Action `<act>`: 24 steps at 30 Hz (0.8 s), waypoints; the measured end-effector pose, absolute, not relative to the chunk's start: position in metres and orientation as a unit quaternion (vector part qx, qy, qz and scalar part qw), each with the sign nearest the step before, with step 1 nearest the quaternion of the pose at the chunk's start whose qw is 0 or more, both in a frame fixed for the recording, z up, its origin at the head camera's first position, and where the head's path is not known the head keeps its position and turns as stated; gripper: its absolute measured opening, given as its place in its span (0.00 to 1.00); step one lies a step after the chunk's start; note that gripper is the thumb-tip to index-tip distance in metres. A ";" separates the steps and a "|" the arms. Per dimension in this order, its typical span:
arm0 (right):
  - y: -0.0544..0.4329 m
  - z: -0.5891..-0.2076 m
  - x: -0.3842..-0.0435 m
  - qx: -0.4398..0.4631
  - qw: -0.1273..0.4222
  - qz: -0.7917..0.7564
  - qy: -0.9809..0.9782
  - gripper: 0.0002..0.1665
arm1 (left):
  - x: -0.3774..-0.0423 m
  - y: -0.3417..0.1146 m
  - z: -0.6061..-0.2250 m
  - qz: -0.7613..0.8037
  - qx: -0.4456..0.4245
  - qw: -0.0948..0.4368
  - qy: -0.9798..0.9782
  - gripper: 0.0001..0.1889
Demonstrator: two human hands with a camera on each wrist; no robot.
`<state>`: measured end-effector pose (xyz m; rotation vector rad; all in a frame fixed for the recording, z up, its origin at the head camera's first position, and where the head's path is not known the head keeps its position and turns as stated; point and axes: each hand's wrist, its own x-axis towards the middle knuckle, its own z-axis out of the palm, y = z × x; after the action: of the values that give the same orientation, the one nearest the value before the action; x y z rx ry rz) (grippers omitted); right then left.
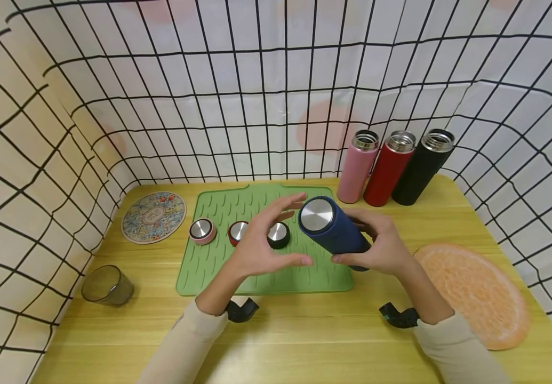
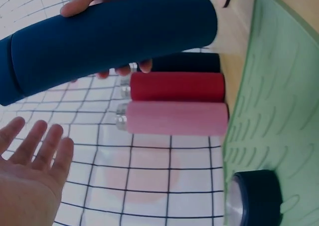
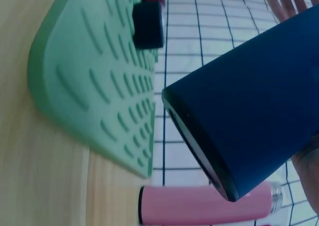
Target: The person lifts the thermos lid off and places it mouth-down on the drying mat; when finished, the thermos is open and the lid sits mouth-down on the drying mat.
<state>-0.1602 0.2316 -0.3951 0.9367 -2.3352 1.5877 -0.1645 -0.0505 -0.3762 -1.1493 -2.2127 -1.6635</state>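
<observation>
A blue thermos flask [image 1: 340,229] with a silver-topped lid [image 1: 317,215] is tilted in the air over the right part of a green drying mat [image 1: 256,282]. My right hand [image 1: 381,242] grips its body, thumb on the near side. To the left of the lid, my left hand [image 1: 268,240] is spread with fingers apart, and the left wrist view shows a gap between it and the flask [image 2: 114,41]. Pink [image 1: 202,231], red [image 1: 237,232] and black lids [image 1: 278,235] lie on the mat, the red one partly hidden by my left hand.
Lidless pink [image 1: 357,168], red [image 1: 388,169] and black flasks [image 1: 422,168] stand upright at the back right. An orange-slice placemat [image 1: 477,293] lies on the right. On the left are a patterned round coaster [image 1: 153,217] and a dark glass cup [image 1: 108,286]. Grid-patterned curtain [image 1: 276,106] surrounds the table.
</observation>
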 end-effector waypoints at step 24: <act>0.200 -0.385 -0.162 0.379 0.009 0.494 -0.782 0.47 | -0.162 -0.066 -0.364 -0.651 -0.484 0.019 -0.585 0.46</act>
<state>-0.1624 0.1998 -0.3846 1.1844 -2.4435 1.5446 -0.1617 -0.0657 -0.3641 -1.5034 -1.8161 -2.0199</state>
